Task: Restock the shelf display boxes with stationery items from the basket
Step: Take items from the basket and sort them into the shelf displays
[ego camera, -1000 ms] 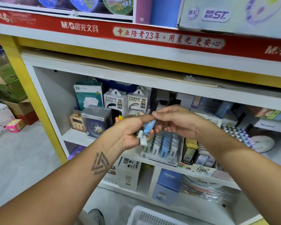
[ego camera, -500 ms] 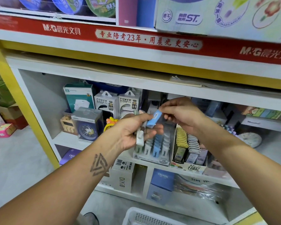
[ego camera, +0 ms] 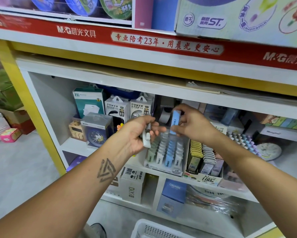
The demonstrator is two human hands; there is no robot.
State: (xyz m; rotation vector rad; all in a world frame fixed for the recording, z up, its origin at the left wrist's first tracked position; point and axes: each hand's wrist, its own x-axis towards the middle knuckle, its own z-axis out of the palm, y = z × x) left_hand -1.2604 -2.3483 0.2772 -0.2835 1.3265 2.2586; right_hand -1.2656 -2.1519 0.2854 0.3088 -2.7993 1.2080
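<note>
R hand [ego camera: 190, 122]: my fingers pinch blue case [ego camera: 175, 121], upright, just above display box [ego camera: 165, 152] | L hand [ego camera: 141, 133]: curled round white case [ego camera: 146, 140], left of box | box: rows of cases, mid shelf | basket [ego camera: 149, 229]: below box, on floor

- Even, soft indoor light; bright overall, no hard glare.
- The recess under the upper shelf board [ego camera: 144, 86] sits in dim shadow, darkest at the back.
- Motion blur softens both hands and the small packets in the display box [ego camera: 165, 167].
- Wide-angle bending curves the red banner [ego camera: 161, 42] and yellow post [ego camera: 20, 93] toward the edges.
- Far-left floor clutter is out of focus.
</note>
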